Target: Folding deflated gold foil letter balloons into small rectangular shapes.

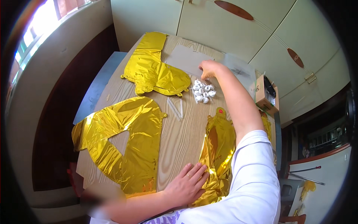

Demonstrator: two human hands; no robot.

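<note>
Your right hand (210, 70), fingers curled, its grip unclear, is just beyond the white rolls (203, 92) on the tabletop (177, 147), far nearer them than your left hand (187, 185), spread on foil (220, 145) lying lengthwise away from you.

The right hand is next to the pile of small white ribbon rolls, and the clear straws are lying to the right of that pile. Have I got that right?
Not quite: the head view shows the clear straws lying to the left of the pile of small white ribbon rolls. The right hand is next to that pile, as you say.
</note>
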